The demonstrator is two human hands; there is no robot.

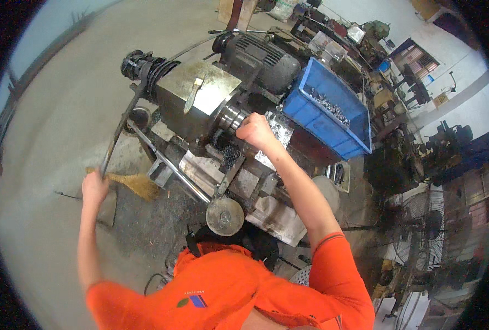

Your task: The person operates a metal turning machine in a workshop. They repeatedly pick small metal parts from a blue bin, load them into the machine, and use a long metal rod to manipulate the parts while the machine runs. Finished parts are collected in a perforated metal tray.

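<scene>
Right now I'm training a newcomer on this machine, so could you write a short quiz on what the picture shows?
1. What does the left grip hold?
2. True or false: the brush lies on top of the machine's metal housing.
3. Which of these is the right grip closest to?
a) the straw broom
b) the shiny spindle end
c) the blue crate

Key:
1. A long dark lever.
2. True.
3. b
</scene>
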